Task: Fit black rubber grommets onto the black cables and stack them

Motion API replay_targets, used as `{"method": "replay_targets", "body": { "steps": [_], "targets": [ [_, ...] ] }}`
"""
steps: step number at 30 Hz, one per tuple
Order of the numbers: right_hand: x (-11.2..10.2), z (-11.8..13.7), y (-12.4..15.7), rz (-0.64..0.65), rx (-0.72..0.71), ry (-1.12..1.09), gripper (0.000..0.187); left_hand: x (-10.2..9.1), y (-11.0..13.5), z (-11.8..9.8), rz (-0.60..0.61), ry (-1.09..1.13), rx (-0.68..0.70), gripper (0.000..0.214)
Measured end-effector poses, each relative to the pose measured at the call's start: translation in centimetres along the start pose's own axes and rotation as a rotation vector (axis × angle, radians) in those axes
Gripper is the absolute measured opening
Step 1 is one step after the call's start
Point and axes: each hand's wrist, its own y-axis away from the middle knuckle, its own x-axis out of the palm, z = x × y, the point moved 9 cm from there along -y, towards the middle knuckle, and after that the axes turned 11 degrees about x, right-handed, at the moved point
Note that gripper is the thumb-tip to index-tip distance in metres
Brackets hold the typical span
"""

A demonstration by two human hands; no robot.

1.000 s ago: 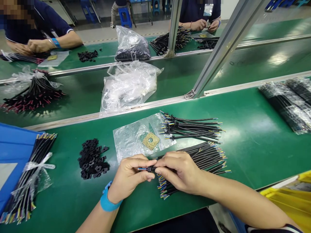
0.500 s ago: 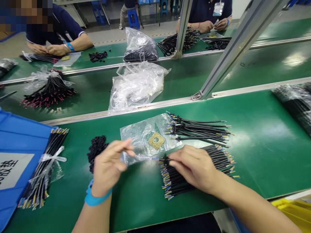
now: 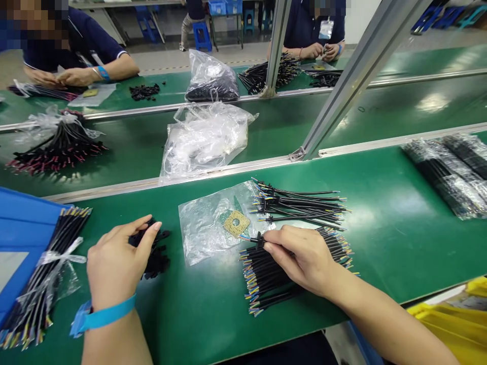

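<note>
My left hand [image 3: 116, 261], with a blue wristband, reaches into a pile of small black plastic parts [image 3: 154, 253]; thumb and fingers pinch down at the pile, and what they hold is hidden. My right hand [image 3: 302, 253] pinches a black cable [image 3: 253, 240] with coloured wire ends and a black part on it, just above a loose heap of similar cables [image 3: 266, 276]. A second heap of cables fitted with parts [image 3: 300, 203] lies behind it. A clear plastic bag [image 3: 207, 223] with a tan square pad [image 3: 236, 223] lies between the hands.
A tied cable bundle [image 3: 41, 279] lies by a blue tray [image 3: 23, 228] at left. Wrapped cable bundles [image 3: 449, 172] sit at right, a yellow bin [image 3: 456, 324] at the near right. A metal post [image 3: 342, 81] and crumpled bags [image 3: 205, 134] stand behind. Other people work across the belt.
My left hand let go of the cable and moved left to the pile of black parts. My right hand kept the cable and carried it slightly back over the loose heap.
</note>
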Motion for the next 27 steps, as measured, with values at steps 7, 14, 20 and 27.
{"method": "replay_targets", "body": {
  "steps": [7, 14, 20, 27],
  "targets": [
    [-1.1, -2.8, -0.2, -0.031, -0.027, 0.4, 0.017, 1.4, 0.4, 0.3, 0.164, -0.197, 0.088, 0.046],
    [-0.4, -9.3, -0.9, 0.083, 0.023, 0.746, 0.016, 2.0, 0.5, 0.1, 0.183, -0.213, 0.111, 0.038],
    [1.9, -6.8, -0.3, 0.269, 0.054, 0.506, 0.011, 3.1, 0.6, -0.7, 0.134, -0.16, 0.3, 0.025],
    [6.3, -6.3, 1.5, 0.602, 0.089, 0.402, 0.004, 2.2, -0.1, -2.6, 0.077, 0.147, 0.177, 0.025]
  ]
}}
